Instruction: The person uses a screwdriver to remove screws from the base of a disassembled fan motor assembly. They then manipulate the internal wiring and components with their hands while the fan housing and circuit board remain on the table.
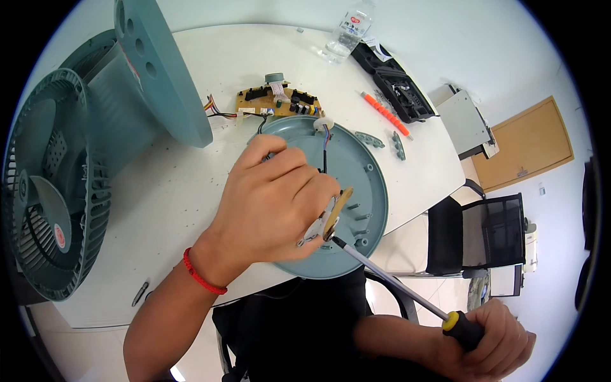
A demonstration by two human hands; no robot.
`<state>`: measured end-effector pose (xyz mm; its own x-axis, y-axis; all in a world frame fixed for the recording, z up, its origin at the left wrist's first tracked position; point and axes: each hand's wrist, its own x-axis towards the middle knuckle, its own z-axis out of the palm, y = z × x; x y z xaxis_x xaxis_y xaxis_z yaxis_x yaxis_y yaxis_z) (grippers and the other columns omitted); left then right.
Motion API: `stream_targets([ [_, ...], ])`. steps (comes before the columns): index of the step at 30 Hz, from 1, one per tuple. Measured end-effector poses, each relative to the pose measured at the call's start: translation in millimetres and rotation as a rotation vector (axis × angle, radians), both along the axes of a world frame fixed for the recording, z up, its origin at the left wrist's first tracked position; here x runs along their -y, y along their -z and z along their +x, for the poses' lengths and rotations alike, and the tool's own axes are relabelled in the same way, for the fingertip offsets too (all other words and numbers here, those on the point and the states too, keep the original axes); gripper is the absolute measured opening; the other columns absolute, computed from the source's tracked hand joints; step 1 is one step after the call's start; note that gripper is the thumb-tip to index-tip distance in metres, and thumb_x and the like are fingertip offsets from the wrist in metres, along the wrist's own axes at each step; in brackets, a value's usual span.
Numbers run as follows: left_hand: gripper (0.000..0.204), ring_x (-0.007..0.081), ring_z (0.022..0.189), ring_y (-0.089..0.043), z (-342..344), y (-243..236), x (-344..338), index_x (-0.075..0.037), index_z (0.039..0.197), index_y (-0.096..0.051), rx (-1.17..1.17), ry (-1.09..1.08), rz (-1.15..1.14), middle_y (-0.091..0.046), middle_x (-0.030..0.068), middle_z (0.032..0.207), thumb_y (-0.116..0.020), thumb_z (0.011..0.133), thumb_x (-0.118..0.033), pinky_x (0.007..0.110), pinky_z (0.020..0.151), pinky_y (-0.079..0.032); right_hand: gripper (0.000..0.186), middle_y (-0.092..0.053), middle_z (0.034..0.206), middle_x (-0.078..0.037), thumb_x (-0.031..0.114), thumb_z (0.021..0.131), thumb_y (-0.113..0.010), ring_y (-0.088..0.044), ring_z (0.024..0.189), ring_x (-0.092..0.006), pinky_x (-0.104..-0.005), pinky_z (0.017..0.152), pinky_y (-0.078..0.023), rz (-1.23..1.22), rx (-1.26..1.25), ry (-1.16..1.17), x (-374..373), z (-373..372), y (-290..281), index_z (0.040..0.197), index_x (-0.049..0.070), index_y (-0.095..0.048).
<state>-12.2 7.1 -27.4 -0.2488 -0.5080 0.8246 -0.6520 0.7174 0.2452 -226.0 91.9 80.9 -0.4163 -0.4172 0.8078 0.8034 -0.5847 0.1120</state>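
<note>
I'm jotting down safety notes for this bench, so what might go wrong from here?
The screwdriver meets the small part close to the left hand; if it slipped, the tip might jab that hand.

The right hand holds the handle far from the tip, so a sideways push could perhaps make it skid.

Wires run between the fan and the circuit board; shifting either could strain them.

The fan (121, 130) is on the left side of the table (168, 207). To its right is the base (374, 207), with the circuit board (286, 107) behind it. Farther back, the tool case (400, 90) lies right of the bottle (347, 37). A chair (490, 235) stands right of the table.
</note>
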Motion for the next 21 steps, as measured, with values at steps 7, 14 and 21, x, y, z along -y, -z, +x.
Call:
stream_targets([
  [7, 0.034, 0.027, 0.079, -0.059, 3.6, 1.5, 3.3, -0.004, 0.088, -0.07, 0.07, -0.065, -0.036, -0.064, 0.0069, 0.079, -0.078, 0.07, -0.032, 0.043, 0.085, -0.044, 0.043, -0.046, 0.048, -0.001, 0.029, 0.107, -0.054, -0.047, 0.038, -0.0133, -0.0227, 0.044, -0.046, 0.236, -0.199, 0.309, -12.5, -17.3, 9.8, 0.07, 0.007, -0.059],
  [14, 0.04, 0.0299, 0.074, -0.053, -10.4, -11.9, -5.9, -0.001, 0.081, -0.064, 0.104, -0.019, 0.062, -0.054, 0.0104, 0.072, -0.067, 0.079, -0.04, 0.047, 0.085, -0.042, 0.019, -0.059, 0.073, -0.002, 0.016, 0.106, -0.052, -0.062, 0.068, -0.0216, -0.039, 0.066, -0.053, 0.122, -0.403, 0.533, 23.2, -34.0, -4.4, 0.122, 0.007, -0.047],
  [21, 0.036, 0.0297, 0.072, -0.04, -13.4, -9.6, -9.0, -0.005, 0.07, -0.047, 0.203, 0.174, 0.26, -0.037, 0.0109, 0.068, -0.065, 0.058, -0.034, 0.044, 0.079, -0.036, 0.015, -0.067, 0.114, 0.002, 0.022, 0.104, -0.055, -0.057, 0.121, -0.0237, -0.0554, 0.108, -0.035, -0.154, -0.646, 0.102, 34.4, -81.6, 3.7, 0.116, 0.016, -0.061],
])
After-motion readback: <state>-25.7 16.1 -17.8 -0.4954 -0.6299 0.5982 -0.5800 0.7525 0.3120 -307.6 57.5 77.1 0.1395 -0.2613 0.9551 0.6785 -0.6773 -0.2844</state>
